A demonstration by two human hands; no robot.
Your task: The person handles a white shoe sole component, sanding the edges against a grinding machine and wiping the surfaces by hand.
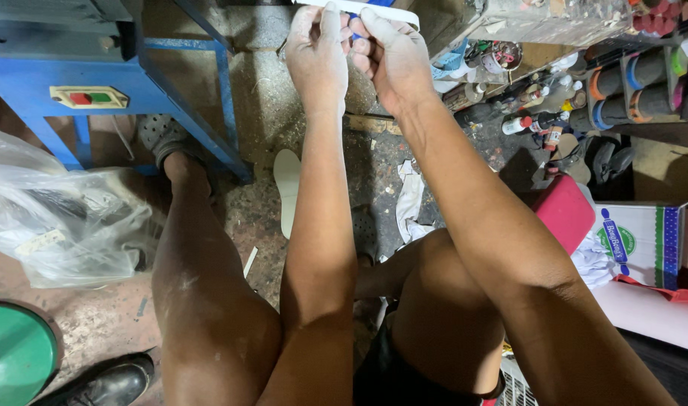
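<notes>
Seated worker, seen from above, is reaching both arms out toward the far side of a cluttered workshop floor and pinching a thin white sole piece (374,10) w/ a blue strip at its middle, right at the top edge of the view. The left hand (319,53) is curling its dusty fingers closed on the near-left end of the piece, thumb pressing up against it; the right hand (393,56) is closing thumb and forefinger on it just beside, knuckles nearly touching the left. Most of the piece is running out of frame, so its full shape can't be told. Judging by its thinness, it is likely handling as a light, bendy sheet: soft enough to flex under the fingertips, not fragile, and a bit slick under the white dust that is coating both hands, so a grip along the edges near one end, as shown, looks the safest hold. On the floor between the knees and the hands a white insole (287,188) is lying flat, w/ crumpled paper scraps (409,199) to its right. A blue machine stand (96,71) is standing far left, a clear plastic bag (62,218) sagging at left, a green stool (15,353) near left, and shelves of rolls and bottles (584,83) crowding the far right.
</notes>
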